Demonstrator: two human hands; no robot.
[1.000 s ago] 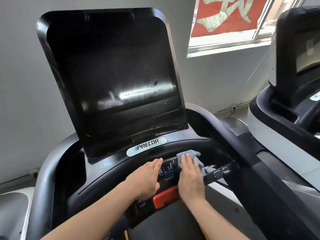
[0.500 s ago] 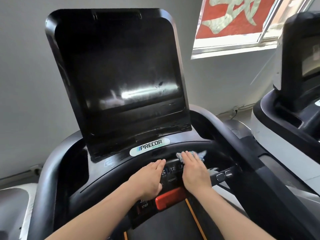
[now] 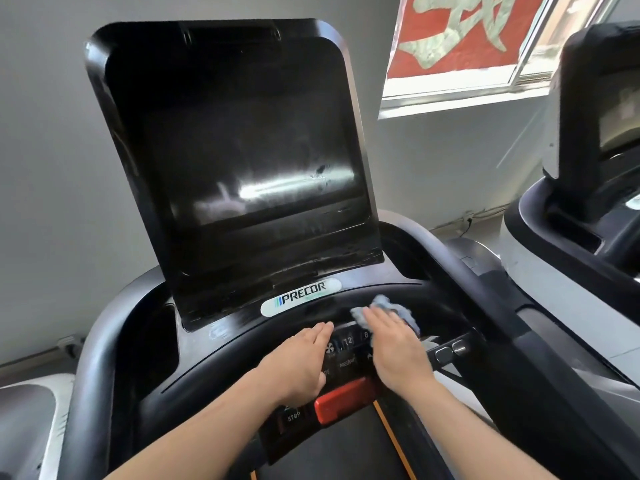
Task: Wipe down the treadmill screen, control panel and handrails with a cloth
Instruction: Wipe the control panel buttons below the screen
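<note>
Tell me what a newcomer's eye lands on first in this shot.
The big dark screen fills the upper middle, tilted back, with a bright smeared glare across its lower part. Below it, on the control panel, the right hand presses flat on a blue-grey cloth, and the left hand rests flat beside it. A red bar sits just under the hands, and a red banner shows in the window at upper right.
</note>
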